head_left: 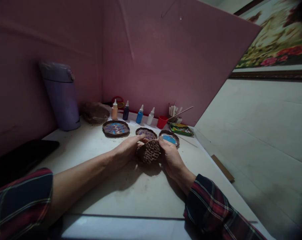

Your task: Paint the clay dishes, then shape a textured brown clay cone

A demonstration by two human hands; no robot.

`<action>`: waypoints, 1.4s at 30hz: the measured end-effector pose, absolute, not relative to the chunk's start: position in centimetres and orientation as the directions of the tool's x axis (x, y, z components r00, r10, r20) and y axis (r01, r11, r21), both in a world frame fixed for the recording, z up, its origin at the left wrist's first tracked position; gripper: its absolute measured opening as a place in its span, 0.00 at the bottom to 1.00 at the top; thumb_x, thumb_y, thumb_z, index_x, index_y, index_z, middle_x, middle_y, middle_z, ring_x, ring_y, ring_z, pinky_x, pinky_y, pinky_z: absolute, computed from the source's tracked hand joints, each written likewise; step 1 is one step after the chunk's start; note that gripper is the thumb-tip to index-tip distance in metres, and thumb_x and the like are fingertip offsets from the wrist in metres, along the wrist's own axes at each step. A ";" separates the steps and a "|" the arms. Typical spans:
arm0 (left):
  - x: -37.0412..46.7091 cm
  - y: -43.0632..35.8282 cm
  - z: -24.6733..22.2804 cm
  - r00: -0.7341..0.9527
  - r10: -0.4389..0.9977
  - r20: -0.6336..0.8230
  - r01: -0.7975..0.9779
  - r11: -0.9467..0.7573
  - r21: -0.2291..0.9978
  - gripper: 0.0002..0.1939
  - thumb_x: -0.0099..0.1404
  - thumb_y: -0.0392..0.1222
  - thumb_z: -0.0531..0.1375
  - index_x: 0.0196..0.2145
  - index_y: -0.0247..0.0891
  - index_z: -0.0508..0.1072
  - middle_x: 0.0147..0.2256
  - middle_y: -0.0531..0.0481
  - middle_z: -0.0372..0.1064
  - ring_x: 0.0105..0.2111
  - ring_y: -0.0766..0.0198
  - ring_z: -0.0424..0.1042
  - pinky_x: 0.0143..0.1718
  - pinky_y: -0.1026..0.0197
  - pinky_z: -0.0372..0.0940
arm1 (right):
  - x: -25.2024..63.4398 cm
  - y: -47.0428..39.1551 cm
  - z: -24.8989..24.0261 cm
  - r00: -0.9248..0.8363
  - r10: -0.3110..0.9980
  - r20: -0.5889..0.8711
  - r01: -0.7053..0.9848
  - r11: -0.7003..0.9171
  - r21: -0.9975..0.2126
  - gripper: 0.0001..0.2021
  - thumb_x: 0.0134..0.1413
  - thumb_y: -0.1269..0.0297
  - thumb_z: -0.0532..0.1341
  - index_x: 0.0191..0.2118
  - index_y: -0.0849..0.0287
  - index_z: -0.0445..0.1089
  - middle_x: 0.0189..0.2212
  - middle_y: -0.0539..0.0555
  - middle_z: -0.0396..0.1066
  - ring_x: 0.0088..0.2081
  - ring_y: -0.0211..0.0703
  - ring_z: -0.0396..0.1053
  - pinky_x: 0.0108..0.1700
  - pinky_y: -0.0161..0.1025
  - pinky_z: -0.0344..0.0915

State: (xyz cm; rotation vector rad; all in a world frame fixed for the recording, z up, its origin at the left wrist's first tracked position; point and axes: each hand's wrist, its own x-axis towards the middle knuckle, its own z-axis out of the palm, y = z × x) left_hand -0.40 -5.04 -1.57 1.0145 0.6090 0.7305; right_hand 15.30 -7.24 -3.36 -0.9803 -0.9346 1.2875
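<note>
A round brown clay piece (149, 152) with a bumpy textured face is held up above the white table, tilted toward me. My left hand (128, 148) grips its left and upper edge. On its right edge, my right hand (171, 154) pinches the rim with the thumb on top. Just behind the held piece lie a brown dish with purple marks (146, 133) and a brown dish with blue paint (169, 138). Further left sits a dish painted blue and purple (116, 128).
Orange (114, 110), dark purple (126, 112), blue (140, 115) and white (151, 117) bottles stand at the back of the table (131, 200). Beside them are a red cup (162, 122) and a green packet (181, 129). A clay lump (96, 112) and purple tumbler (62, 100) stand left.
</note>
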 end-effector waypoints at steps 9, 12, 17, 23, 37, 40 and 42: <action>-0.2 -5.4 -1.0 0.487 0.860 -0.150 -0.288 0.321 0.902 0.13 0.63 0.46 0.55 0.37 0.34 0.69 0.29 0.44 0.71 0.27 0.60 0.69 0.31 0.60 0.63 | 15.3 -7.5 -3.0 0.113 0.994 -0.002 -0.267 0.028 -0.963 0.17 0.46 0.49 0.65 0.32 0.60 0.72 0.27 0.53 0.74 0.22 0.36 0.66 0.20 0.29 0.60; -0.4 -5.4 -0.8 0.470 0.866 -0.173 -0.268 0.327 0.906 0.12 0.62 0.47 0.55 0.37 0.35 0.67 0.27 0.46 0.68 0.23 0.63 0.66 0.25 0.63 0.59 | 15.4 -7.4 -3.0 0.133 0.991 0.011 -0.266 0.046 -0.963 0.16 0.48 0.50 0.64 0.31 0.60 0.73 0.27 0.53 0.74 0.23 0.35 0.66 0.19 0.28 0.58; -0.5 -4.8 -1.2 0.446 0.883 -0.146 -0.304 0.302 0.903 0.14 0.61 0.51 0.57 0.35 0.36 0.67 0.24 0.49 0.67 0.21 0.66 0.64 0.24 0.64 0.57 | 15.3 -7.3 -3.1 0.132 0.991 0.018 -0.264 0.053 -0.963 0.16 0.47 0.50 0.64 0.32 0.60 0.72 0.27 0.54 0.74 0.23 0.36 0.66 0.16 0.29 0.56; -0.8 -4.7 -0.9 0.398 0.908 -0.130 -0.320 0.270 0.908 0.15 0.61 0.53 0.56 0.34 0.37 0.68 0.27 0.47 0.71 0.25 0.63 0.68 0.28 0.64 0.59 | 15.4 -7.0 -3.4 0.115 0.993 0.016 -0.280 0.048 -0.959 0.15 0.51 0.52 0.62 0.32 0.61 0.70 0.23 0.53 0.71 0.19 0.34 0.64 0.16 0.28 0.59; -1.2 -4.7 -0.3 0.470 0.877 -0.104 -0.477 0.351 0.805 0.23 0.64 0.54 0.52 0.38 0.28 0.73 0.32 0.37 0.74 0.35 0.55 0.74 0.37 0.59 0.67 | 15.0 -7.7 -3.0 -0.072 0.997 0.013 -0.321 -0.011 -0.947 0.13 0.56 0.54 0.59 0.37 0.61 0.69 0.31 0.57 0.75 0.30 0.41 0.74 0.30 0.36 0.72; -1.2 -4.8 0.0 0.475 0.873 -0.114 -0.505 0.376 0.777 0.23 0.64 0.54 0.53 0.39 0.28 0.72 0.32 0.37 0.74 0.36 0.54 0.74 0.39 0.58 0.67 | 14.9 -7.8 -2.9 -0.094 0.995 0.023 -0.341 -0.011 -0.940 0.13 0.56 0.55 0.60 0.37 0.60 0.69 0.34 0.58 0.75 0.33 0.42 0.74 0.33 0.38 0.72; -1.3 -4.8 0.0 0.470 0.874 -0.122 -0.522 0.386 0.761 0.23 0.64 0.54 0.53 0.39 0.28 0.72 0.33 0.37 0.74 0.36 0.55 0.74 0.40 0.58 0.68 | 14.9 -7.8 -2.9 -0.094 0.995 0.023 -0.338 -0.010 -0.941 0.13 0.55 0.55 0.60 0.38 0.61 0.69 0.35 0.58 0.75 0.34 0.42 0.74 0.34 0.39 0.72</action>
